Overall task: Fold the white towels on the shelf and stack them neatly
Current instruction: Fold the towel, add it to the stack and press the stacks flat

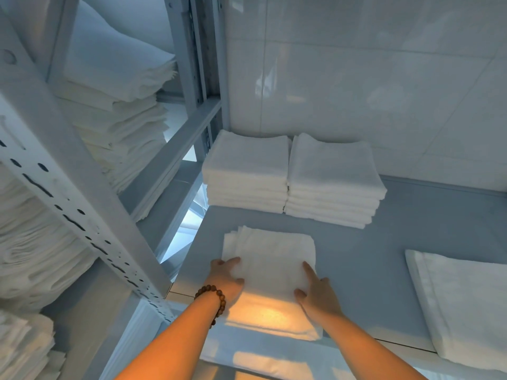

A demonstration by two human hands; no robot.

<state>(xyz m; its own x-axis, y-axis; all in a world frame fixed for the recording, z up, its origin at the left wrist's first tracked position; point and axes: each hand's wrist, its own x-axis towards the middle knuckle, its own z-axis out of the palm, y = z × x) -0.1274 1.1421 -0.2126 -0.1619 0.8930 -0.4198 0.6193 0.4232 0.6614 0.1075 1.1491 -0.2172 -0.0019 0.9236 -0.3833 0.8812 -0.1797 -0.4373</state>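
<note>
A folded white towel (271, 256) lies on the grey shelf (384, 242) in front of me. My left hand (226, 275), with a bead bracelet on its wrist, rests on the towel's left edge with fingers spread. On the towel's right side lies my right hand (315, 292), index finger stretched forward and thumb out to the left. Both hands lie flat on the cloth. Two stacks of folded white towels stand side by side at the back, the left stack (247, 174) and the right stack (333, 182).
Another white towel (463, 303) lies flat at the right, hanging over the front edge. A perforated shelf post (82, 209) crosses the left. Behind it, piles of white linen (115, 111) fill a neighbouring rack. A tiled wall (356, 78) closes the back.
</note>
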